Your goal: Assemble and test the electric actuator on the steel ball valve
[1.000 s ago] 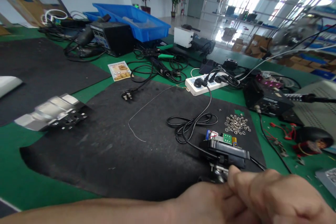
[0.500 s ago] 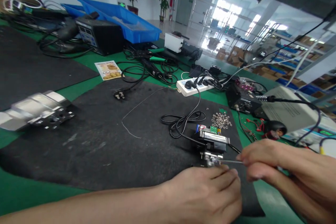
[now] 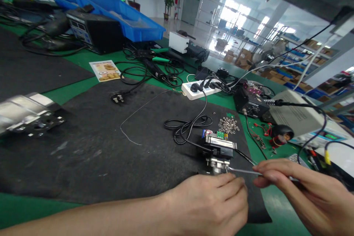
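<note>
My right hand (image 3: 301,182) pinches a thin metal rod-like tool (image 3: 243,171), its slightly bent tip at the silver fittings on the near side of a small device. This device (image 3: 219,145) has a black body, a shiny metal block, a green circuit board on top and a black cable. My left hand (image 3: 210,199) is closed, its fingers curled around the device's near end. The thumb and the gripped part are hidden behind the hand. Just beyond the device lies a pile of small metal nuts or rings (image 3: 229,125).
A black mat (image 3: 91,162) covers the green bench. At left lies a silver cylindrical assembly (image 3: 30,114); a loose wire (image 3: 129,116) crosses the middle. Behind are a white power strip (image 3: 190,94), plugs, cables and a blue bin (image 3: 141,31). Bench instruments (image 3: 295,114) stand at right.
The view has shifted slightly, so the bench things appear further left. My right hand has drawn back a little along the tool, showing more of it. My left hand stays at the device.
</note>
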`<state>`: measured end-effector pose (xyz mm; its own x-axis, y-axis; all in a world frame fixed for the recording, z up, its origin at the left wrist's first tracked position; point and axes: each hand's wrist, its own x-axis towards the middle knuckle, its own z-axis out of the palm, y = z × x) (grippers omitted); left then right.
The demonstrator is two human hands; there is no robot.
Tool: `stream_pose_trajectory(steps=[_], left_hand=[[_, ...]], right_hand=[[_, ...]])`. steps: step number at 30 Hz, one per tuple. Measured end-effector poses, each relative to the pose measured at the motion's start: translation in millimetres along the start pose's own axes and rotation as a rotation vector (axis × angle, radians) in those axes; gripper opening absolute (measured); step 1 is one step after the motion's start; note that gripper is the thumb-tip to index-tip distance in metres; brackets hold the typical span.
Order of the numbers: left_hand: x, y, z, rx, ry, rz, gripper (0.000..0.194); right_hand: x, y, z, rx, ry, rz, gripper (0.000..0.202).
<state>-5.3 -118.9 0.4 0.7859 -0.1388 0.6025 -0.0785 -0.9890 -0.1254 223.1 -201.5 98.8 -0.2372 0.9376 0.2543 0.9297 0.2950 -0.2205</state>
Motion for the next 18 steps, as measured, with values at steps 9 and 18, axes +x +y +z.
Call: stream_pose_trajectory(steps=[9, 18], left_hand=[[-2.1, -0.8, 4.7, -0.004, 0.014, 0.010, 0.030], [0.3, 0.1, 3.6, 0.018, -0.009, 0.006, 0.030]], right_hand=[[-8.9, 8.5, 6.8, 0.057, 0.083, 0.094, 0.024], [-8.5, 13.3, 12.3, 0.273, -0.061, 0.234, 0.019]])
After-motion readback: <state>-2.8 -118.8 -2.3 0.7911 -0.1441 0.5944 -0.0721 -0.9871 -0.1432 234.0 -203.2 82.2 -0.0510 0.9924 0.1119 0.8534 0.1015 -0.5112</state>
